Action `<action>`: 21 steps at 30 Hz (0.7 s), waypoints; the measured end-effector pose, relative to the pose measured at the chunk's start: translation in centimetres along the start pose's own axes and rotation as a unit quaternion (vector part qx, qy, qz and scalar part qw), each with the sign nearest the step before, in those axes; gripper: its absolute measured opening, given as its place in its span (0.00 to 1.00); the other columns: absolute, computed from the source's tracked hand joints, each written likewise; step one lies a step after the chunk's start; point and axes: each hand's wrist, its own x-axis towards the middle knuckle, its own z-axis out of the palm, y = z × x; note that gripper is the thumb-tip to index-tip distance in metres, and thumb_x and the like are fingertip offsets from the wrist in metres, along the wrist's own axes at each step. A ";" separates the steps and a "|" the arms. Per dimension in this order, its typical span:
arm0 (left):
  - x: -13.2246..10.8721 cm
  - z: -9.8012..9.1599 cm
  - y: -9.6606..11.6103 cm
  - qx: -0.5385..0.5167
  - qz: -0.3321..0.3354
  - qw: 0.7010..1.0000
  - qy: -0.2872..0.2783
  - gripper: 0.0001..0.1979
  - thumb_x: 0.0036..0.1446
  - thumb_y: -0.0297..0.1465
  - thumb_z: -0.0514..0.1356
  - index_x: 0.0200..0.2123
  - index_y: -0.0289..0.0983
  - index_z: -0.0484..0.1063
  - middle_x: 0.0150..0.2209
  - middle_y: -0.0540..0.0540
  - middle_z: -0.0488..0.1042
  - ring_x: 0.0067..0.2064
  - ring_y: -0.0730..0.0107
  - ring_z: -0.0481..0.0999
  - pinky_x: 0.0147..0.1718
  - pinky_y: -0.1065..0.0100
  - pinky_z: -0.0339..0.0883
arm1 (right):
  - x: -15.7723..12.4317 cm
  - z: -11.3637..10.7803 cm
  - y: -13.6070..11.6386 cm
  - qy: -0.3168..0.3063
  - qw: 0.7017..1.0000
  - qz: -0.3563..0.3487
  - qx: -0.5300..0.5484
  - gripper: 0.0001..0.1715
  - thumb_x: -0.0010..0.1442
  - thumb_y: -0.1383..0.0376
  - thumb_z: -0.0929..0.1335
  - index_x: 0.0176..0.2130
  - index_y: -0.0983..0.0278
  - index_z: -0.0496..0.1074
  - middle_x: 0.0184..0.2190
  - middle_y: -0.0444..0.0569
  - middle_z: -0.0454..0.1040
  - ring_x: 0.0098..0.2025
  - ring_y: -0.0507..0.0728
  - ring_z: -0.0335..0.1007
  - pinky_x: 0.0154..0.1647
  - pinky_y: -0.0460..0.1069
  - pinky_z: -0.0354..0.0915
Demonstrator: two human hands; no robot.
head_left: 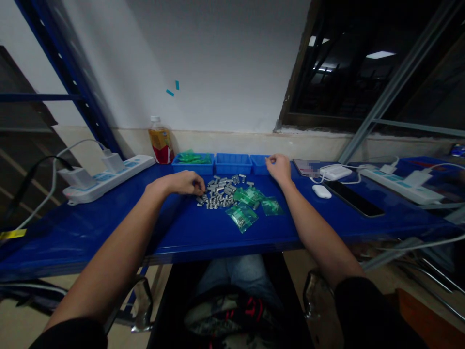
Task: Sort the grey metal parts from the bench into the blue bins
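Where your left hand [183, 183] closes its fingers on the metal parts [220, 195] on the desk [109, 218], the fingertips hide any catch. Your right hand [279, 167] curls shut at the far tray [258, 169]; bare desk lies nearer you.

No legible text anywhere.

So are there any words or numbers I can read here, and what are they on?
Nothing here can be read.
Bottle label: yellow and red, too blurred.
Yellow tag at the left edge: too small.
Left power strip: markings too small.
Green bags and metal parts by the left hand: no print visible.
Flat card: blurred out.
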 end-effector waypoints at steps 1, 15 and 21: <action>0.1 0.2 0.2 0.005 -0.007 1.000 0.003 0.12 0.46 0.35 0.59 0.34 0.39 0.77 0.29 0.51 0.77 0.29 0.71 0.73 0.27 0.75 0.60 | 0.1 0.1 0.5 -0.004 1.000 0.022 -0.020 0.13 0.57 0.61 0.64 0.32 0.66 0.74 0.34 0.55 0.75 0.38 0.60 0.66 0.44 0.53 0.60; 1.0 0.6 1.9 -0.058 0.018 0.986 0.153 0.14 0.47 0.34 0.54 0.33 0.33 0.74 0.31 0.46 0.76 0.31 0.69 0.72 0.31 0.72 0.62 | -1.4 -0.2 -5.8 -0.057 0.983 -0.172 0.027 0.15 0.62 0.62 0.60 0.40 0.67 0.72 0.35 0.53 0.73 0.41 0.59 0.65 0.45 0.52 0.58; 2.2 1.7 1.7 -0.139 0.042 0.963 0.227 0.15 0.51 0.37 0.53 0.34 0.31 0.72 0.31 0.45 0.73 0.32 0.69 0.70 0.32 0.70 0.62 | -4.5 0.5 -12.0 -0.117 0.903 -0.408 0.059 0.13 0.61 0.61 0.63 0.42 0.65 0.69 0.37 0.52 0.71 0.42 0.59 0.62 0.41 0.52 0.56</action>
